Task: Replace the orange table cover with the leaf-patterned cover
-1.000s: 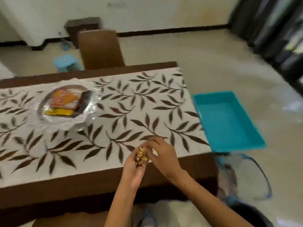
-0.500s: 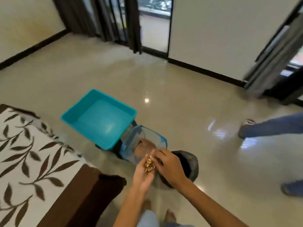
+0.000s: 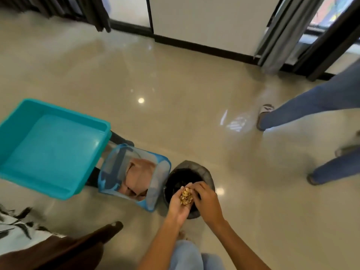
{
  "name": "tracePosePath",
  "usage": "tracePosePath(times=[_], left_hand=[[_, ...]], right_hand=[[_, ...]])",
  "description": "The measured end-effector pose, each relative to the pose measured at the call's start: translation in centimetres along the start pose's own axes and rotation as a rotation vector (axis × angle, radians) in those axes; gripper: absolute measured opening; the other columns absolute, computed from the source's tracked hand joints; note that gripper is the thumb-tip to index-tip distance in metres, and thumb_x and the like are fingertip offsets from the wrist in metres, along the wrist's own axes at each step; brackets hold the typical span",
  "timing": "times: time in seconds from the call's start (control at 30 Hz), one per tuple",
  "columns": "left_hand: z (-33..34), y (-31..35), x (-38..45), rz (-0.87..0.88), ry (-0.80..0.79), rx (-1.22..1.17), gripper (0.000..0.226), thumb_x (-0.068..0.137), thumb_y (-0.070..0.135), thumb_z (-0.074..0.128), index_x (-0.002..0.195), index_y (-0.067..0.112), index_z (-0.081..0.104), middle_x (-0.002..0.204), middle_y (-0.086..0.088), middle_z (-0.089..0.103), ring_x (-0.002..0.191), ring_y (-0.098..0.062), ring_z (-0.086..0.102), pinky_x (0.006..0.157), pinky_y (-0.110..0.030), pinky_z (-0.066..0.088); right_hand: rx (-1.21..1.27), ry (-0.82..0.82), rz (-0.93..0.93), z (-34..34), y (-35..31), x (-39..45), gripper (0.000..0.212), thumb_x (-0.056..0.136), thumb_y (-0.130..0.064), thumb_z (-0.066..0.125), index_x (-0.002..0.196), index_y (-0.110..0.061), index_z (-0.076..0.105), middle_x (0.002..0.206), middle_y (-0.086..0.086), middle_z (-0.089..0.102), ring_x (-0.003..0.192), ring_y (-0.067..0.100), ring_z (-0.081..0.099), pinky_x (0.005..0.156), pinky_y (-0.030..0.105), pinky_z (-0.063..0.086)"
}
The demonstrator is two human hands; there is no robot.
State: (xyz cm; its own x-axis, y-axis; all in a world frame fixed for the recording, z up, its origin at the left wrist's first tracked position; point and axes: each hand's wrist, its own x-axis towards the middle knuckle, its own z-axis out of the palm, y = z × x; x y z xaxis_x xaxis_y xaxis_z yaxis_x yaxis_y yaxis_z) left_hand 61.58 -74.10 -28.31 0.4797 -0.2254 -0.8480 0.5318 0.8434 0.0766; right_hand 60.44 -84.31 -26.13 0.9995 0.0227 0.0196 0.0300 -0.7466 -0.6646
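The leaf-patterned cover [image 3: 13,229] already lies on the counter [image 3: 64,248], low and well to the left of your hands, mostly cut off by the frame. The black bin [image 3: 176,182] sits directly under both hands, left one nearer. Your cupped left hand [image 3: 180,204] holds pistachio shells [image 3: 186,196], and your right hand [image 3: 207,201] curls loosely beside them; its grip can't be made out.

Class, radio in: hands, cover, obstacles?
Left hand cups shells over black bin; right hand beside. Leaf-patterned cover on table. Nothing blocking.

Glossy polished floor [image 3: 175,78], smooth teal plastic tub [image 3: 50,145], sheer blue mesh hamper [image 3: 155,184], matt cloth leaf-patterned cover [image 3: 13,228].
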Motion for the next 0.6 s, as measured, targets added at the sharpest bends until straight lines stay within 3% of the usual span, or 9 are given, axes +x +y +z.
tracePosePath(times=[0.1,0.2,0.27,0.37,0.43,0.47,0.53,0.6], left_hand=[[-1.6,-0.1,4.9,0.043,0.078,0.13,0.033,0.102,0.019,0.035,0.1,-0.001,0.062,0.083,-0.016,0.069,0.074,-0.023,0.068,0.062,-0.029,0.057],[-3.5,0.0,9.3,0.011,0.226,0.372,0.033,0.101,0.029,0.038,0.107,0.004,0.058,0.091,-0.011,0.063,0.077,-0.022,0.058,0.063,-0.032,0.046],[-4.5,0.1,11.2,-0.027,0.308,0.501,0.035,0.102,0.033,0.038,0.116,0.006,0.056,0.104,-0.01,0.06,0.088,-0.024,0.056,0.065,-0.033,0.04],[-4.7,0.1,12.3,0.023,0.364,0.621,0.039,0.101,0.028,0.044,0.126,0.0,0.05,0.114,-0.006,0.054,0.115,-0.029,0.052,0.086,-0.034,0.04],[-5.1,0.2,12.1,0.069,0.379,0.781,0.029,0.101,0.026,0.044,0.119,0.005,0.054,0.107,-0.004,0.054,0.107,-0.026,0.054,0.087,-0.033,0.038],[-5.2,0.2,11.8,0.1,0.384,0.879,0.022,0.101,0.026,0.044,0.105,0.008,0.057,0.097,-0.006,0.056,0.094,-0.022,0.055,0.083,-0.033,0.04],[-5.1,0.1,10.7,0.189,0.371,1.028,0.028,0.099,0.026,0.047,0.091,0.004,0.061,0.087,-0.021,0.055,0.082,-0.022,0.056,0.075,-0.033,0.044],[-4.7,0.3,9.3,0.297,0.351,1.129,0.027,0.098,0.024,0.048,0.086,0.004,0.061,0.086,-0.019,0.057,0.074,-0.018,0.054,0.068,-0.027,0.043]], right_hand=[[-0.051,0.002,0.061,3.4,3.7,0.7,0.01,0.083,-0.009,0.062,0.089,-0.007,0.07,0.088,0.005,0.067,0.073,0.015,0.063,0.067,0.016,0.044],[-0.136,-0.031,0.1,6.5,6.9,1.2,0.013,0.074,-0.001,0.073,0.087,-0.006,0.071,0.086,0.006,0.069,0.07,0.02,0.067,0.059,0.024,0.053],[-0.191,-0.082,0.107,8.2,8.5,1.4,0.016,0.071,-0.001,0.076,0.086,-0.006,0.072,0.085,0.007,0.071,0.069,0.022,0.068,0.055,0.026,0.055],[-0.269,-0.159,0.138,9.9,10.0,1.5,0.014,0.072,0.003,0.07,0.083,-0.005,0.071,0.084,0.01,0.07,0.065,0.027,0.067,0.05,0.032,0.055],[-0.287,-0.188,0.169,10.1,10.2,1.3,0.021,0.067,0.008,0.069,0.083,-0.006,0.072,0.083,0.011,0.07,0.062,0.028,0.067,0.048,0.035,0.054],[-0.298,-0.191,0.164,10.0,10.1,1.1,0.026,0.063,0.01,0.071,0.082,-0.007,0.072,0.081,0.01,0.07,0.06,0.027,0.066,0.045,0.033,0.053],[-0.331,-0.162,0.124,9.2,9.3,0.9,0.032,0.055,0.01,0.077,0.079,-0.009,0.072,0.075,0.006,0.069,0.054,0.023,0.065,0.039,0.029,0.049],[-0.336,-0.17,0.08,7.8,7.8,0.8,0.035,0.049,0.009,0.08,0.077,-0.01,0.072,0.071,0.004,0.069,0.05,0.021,0.063,0.036,0.025,0.046]])
